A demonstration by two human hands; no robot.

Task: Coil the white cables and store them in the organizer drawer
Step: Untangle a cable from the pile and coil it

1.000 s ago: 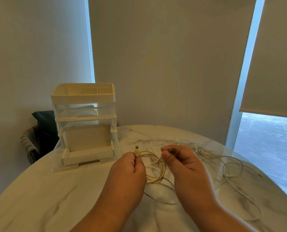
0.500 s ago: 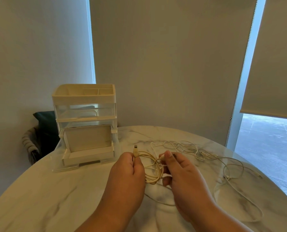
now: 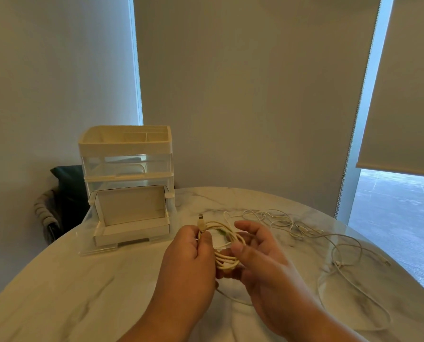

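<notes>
Marble tabletop, mid-front: left hand pinches the coiled cream cable by its plug, right hand loosely spread, cradling its loops. Coiling looks finished; next, carry it to the open white organizer drawer far-left.

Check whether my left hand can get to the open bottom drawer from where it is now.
Probably yes. The open drawer sits just ahead and to the left of the left hand, with only bare table between them. That hand is pinching the coiled cable, though.
</notes>
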